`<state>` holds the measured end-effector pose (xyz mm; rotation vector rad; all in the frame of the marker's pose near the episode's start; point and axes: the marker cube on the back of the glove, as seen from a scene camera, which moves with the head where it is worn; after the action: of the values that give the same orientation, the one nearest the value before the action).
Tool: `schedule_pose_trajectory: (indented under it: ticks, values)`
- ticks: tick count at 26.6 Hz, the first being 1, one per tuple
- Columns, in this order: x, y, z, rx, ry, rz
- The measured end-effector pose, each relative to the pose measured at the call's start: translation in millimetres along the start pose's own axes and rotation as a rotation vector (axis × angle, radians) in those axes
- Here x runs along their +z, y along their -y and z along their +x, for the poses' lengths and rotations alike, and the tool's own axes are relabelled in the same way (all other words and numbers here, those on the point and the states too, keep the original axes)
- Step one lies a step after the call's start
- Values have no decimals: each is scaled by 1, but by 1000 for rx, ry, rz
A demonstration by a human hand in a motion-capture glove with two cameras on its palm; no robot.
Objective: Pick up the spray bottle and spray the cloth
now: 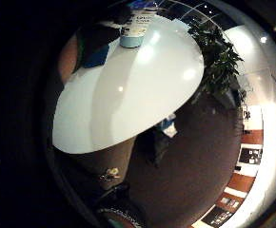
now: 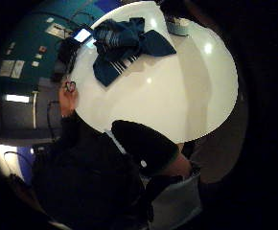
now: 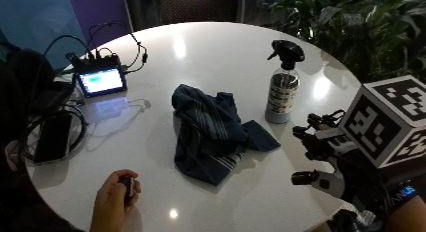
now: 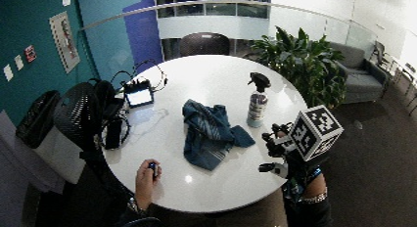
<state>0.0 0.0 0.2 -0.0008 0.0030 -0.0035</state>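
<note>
Standing upright on the counter (image 3: 200,47), the spray bottle (image 3: 283,87) is found just beyond the gloved right hand (image 3: 333,157), beside the cloth (image 3: 210,134); nothing is held, finger state cannot be told.

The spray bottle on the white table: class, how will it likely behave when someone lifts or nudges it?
The spray bottle stands upright, tall on a narrow base, so a sideways nudge would probably tip it. Its body looks rigid, so it should keep its shape in a grip. The black trigger head suggests slight top-heaviness; how full it is cannot be told.
</note>
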Motion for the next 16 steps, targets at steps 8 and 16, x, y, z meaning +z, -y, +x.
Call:
schedule_pose_trajectory:
  ticks: [8,16]
  values:
    - [3,3,0,-7,-1,-1]
    - [-26,42,-2,-44,42,136]
